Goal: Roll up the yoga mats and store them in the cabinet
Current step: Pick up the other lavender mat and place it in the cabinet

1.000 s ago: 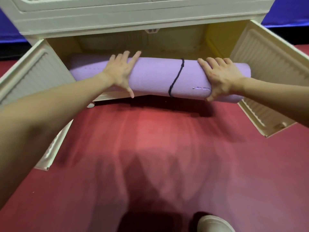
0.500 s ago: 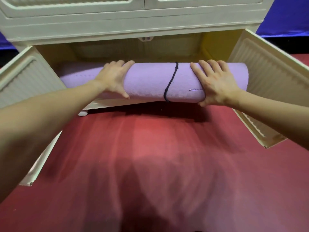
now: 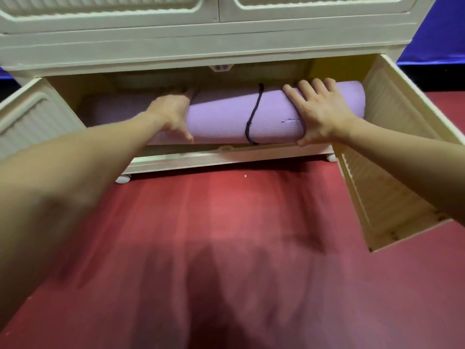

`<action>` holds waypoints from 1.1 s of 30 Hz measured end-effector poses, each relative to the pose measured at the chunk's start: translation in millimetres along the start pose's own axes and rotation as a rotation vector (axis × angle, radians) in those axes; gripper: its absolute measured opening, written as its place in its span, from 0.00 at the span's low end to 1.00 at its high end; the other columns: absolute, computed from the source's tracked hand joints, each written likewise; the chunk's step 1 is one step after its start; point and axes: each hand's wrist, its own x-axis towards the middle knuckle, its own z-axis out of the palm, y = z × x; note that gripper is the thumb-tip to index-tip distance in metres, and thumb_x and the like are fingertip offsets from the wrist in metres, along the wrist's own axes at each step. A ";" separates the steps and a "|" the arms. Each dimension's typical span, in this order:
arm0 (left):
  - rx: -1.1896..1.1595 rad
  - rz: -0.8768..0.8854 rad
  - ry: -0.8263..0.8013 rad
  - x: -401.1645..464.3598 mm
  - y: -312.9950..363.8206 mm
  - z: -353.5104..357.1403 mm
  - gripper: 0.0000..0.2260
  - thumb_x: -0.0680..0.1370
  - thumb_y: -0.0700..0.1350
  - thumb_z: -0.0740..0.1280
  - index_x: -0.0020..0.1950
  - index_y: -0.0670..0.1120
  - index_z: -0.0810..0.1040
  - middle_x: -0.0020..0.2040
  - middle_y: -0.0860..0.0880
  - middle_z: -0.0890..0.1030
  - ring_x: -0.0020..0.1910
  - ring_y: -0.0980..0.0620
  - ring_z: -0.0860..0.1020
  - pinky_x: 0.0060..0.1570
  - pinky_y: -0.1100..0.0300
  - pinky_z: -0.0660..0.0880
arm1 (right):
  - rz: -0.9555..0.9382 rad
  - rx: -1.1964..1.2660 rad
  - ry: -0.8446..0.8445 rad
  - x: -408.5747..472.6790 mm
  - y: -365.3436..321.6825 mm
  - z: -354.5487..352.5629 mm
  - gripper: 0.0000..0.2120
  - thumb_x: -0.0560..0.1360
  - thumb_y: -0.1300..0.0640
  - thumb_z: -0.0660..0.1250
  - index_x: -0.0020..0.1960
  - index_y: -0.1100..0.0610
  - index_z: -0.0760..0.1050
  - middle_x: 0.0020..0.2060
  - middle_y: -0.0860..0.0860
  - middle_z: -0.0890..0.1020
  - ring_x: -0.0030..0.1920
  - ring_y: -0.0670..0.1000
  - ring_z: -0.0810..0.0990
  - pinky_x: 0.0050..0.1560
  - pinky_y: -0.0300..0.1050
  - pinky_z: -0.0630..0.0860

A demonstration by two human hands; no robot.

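Item: purple mat (image 3: pixel 226 119), rolled, tied with black cord (image 3: pixel 253 117), lying across the open lower cabinet (image 3: pixel 176 157) shelf, right end near the door (image 3: pixel 392 147). Left hand (image 3: pixel 171 117) and right hand (image 3: pixel 319 112) curl over it, fingers slightly spread. Risk: that end may catch the doorframe

Two bare forearms, no sleeves showing anywhere along them. Left hand (image 3: pixel 171 114) and right hand (image 3: pixel 319 112) were ungloved: no rings, no watch, no wristbands.
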 end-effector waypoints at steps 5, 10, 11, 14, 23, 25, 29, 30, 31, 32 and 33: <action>-0.011 -0.053 -0.050 18.0 -1.0 -1.0 0.54 0.63 0.53 0.80 0.79 0.49 0.49 0.75 0.41 0.63 0.71 0.40 0.65 0.66 0.50 0.66 | 0.067 0.037 -0.040 16.4 3.6 13.3 0.55 0.51 0.47 0.81 0.72 0.59 0.59 0.60 0.64 0.72 0.56 0.65 0.73 0.58 0.59 0.66; -0.070 -0.166 -0.129 30.0 -0.3 13.2 0.50 0.62 0.58 0.79 0.77 0.45 0.60 0.65 0.41 0.76 0.63 0.41 0.74 0.58 0.53 0.74 | 0.075 0.098 -0.084 36.6 8.6 23.1 0.60 0.52 0.45 0.81 0.76 0.53 0.54 0.69 0.60 0.67 0.67 0.64 0.67 0.66 0.62 0.63; -0.068 -0.186 -0.159 30.4 0.8 15.0 0.47 0.60 0.60 0.79 0.74 0.44 0.66 0.61 0.42 0.78 0.59 0.42 0.76 0.55 0.53 0.75 | 0.078 0.114 -0.089 40.1 8.3 25.9 0.59 0.52 0.44 0.80 0.76 0.52 0.54 0.68 0.59 0.68 0.66 0.64 0.68 0.66 0.63 0.64; -0.085 -0.201 -0.164 33.3 3.0 18.3 0.46 0.57 0.61 0.79 0.70 0.44 0.71 0.61 0.43 0.78 0.58 0.43 0.77 0.54 0.54 0.76 | 0.085 0.166 -0.091 47.6 7.0 34.4 0.56 0.54 0.46 0.80 0.75 0.51 0.55 0.68 0.58 0.68 0.66 0.63 0.67 0.66 0.63 0.66; -0.137 -0.259 -0.266 51.4 10.7 39.0 0.38 0.62 0.58 0.78 0.68 0.44 0.74 0.52 0.47 0.80 0.47 0.48 0.76 0.45 0.60 0.71 | 0.082 0.196 -0.142 50.7 10.7 70.7 0.58 0.55 0.48 0.81 0.77 0.55 0.54 0.69 0.61 0.66 0.68 0.65 0.65 0.66 0.63 0.65; -0.144 -0.255 -0.275 57.6 9.6 44.8 0.39 0.64 0.56 0.78 0.71 0.45 0.71 0.52 0.48 0.80 0.47 0.49 0.75 0.46 0.60 0.71 | 0.091 0.219 -0.146 50.1 10.4 77.4 0.58 0.55 0.48 0.81 0.77 0.54 0.53 0.69 0.61 0.66 0.69 0.65 0.64 0.67 0.64 0.65; -0.153 -0.269 -0.258 65.0 8.9 43.3 0.39 0.64 0.55 0.79 0.72 0.44 0.71 0.65 0.45 0.76 0.61 0.46 0.75 0.56 0.59 0.71 | 0.078 0.232 -0.177 53.0 16.4 76.1 0.59 0.56 0.48 0.81 0.78 0.54 0.52 0.70 0.60 0.64 0.70 0.64 0.62 0.70 0.61 0.60; -0.177 -0.272 -0.266 67.6 7.8 43.5 0.37 0.66 0.55 0.78 0.71 0.44 0.71 0.68 0.45 0.74 0.64 0.45 0.73 0.59 0.59 0.69 | 0.082 0.227 -0.163 53.0 16.5 76.6 0.58 0.56 0.48 0.80 0.78 0.54 0.52 0.70 0.60 0.65 0.70 0.63 0.63 0.70 0.61 0.60; -0.194 -0.279 -0.283 67.1 8.4 42.0 0.34 0.69 0.54 0.76 0.70 0.43 0.72 0.69 0.45 0.74 0.66 0.45 0.72 0.61 0.59 0.68 | 0.087 0.224 -0.151 52.6 15.7 77.8 0.58 0.56 0.48 0.80 0.77 0.53 0.52 0.69 0.60 0.65 0.69 0.63 0.64 0.69 0.61 0.62; -0.206 -0.275 -0.282 66.5 8.3 42.9 0.32 0.70 0.54 0.75 0.70 0.42 0.73 0.70 0.45 0.73 0.68 0.45 0.71 0.63 0.59 0.66 | 0.092 0.227 -0.142 52.0 14.5 80.3 0.58 0.55 0.48 0.80 0.77 0.53 0.52 0.69 0.59 0.66 0.69 0.63 0.64 0.68 0.62 0.63; -0.215 -0.266 -0.273 67.0 7.6 43.7 0.34 0.68 0.55 0.76 0.71 0.43 0.72 0.71 0.46 0.72 0.68 0.46 0.70 0.64 0.59 0.66 | 0.097 0.234 -0.142 51.5 13.5 82.3 0.58 0.55 0.48 0.80 0.77 0.53 0.52 0.69 0.59 0.66 0.69 0.63 0.64 0.67 0.62 0.64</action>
